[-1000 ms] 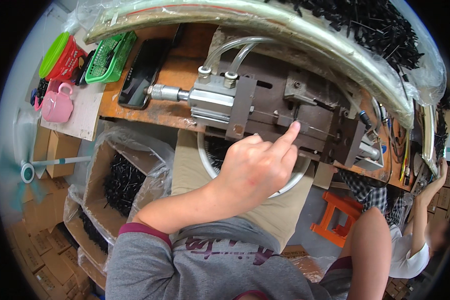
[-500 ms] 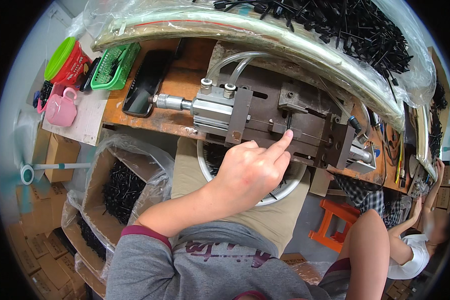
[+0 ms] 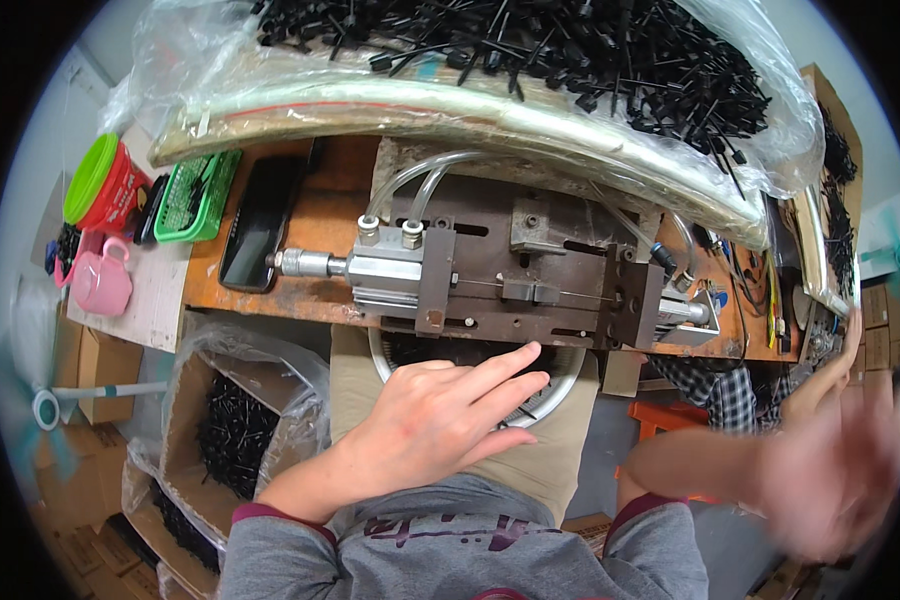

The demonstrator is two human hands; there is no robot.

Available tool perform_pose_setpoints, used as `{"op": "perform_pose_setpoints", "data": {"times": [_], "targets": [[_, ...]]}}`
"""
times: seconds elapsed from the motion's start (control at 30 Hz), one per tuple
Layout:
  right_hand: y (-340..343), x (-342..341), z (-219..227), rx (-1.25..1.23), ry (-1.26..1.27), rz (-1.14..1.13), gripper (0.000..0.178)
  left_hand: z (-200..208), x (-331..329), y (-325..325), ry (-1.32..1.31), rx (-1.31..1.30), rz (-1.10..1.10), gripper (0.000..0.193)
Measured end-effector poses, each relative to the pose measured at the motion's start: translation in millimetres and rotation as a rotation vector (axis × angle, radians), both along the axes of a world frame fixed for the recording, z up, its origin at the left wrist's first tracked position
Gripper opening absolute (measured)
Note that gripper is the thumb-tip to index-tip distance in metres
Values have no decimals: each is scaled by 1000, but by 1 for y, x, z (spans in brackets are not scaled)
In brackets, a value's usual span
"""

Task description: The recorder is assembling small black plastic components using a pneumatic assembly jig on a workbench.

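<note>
Fingers of our left hand lie spread and empty over the round metal-rimmed bowl of small black plastic parts in our lap, near the brown steel press jig on the orange surface. We judge the parts light, stiff, best pinched singly. Our right hand is blurred; grip unclear.

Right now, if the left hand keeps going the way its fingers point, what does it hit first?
The left hand points up-right over the round bowl. It would probably meet the brown metal fixture's lower edge first, though depth is unclear.

Round metal-rimmed bowl of black parts, on lap beneath bench
</note>
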State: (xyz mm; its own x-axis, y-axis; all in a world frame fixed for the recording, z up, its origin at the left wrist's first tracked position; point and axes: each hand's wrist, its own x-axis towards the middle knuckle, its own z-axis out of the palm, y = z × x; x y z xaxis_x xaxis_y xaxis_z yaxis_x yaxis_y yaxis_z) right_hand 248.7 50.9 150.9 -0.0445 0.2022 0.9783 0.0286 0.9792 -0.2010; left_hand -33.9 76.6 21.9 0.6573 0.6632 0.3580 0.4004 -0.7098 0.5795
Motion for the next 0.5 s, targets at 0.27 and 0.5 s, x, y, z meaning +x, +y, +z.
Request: {"op": "perform_pose_setpoints", "data": {"times": [0.27, 0.5], "targets": [[195, -25, -43, -140, -883, -925, 37, -2, 3, -5, -221, 72, -22, 39], [233, -32, -36, -78, -1303, -831, 39, -8, -3, -7, -222, 98, -24, 33]]}}
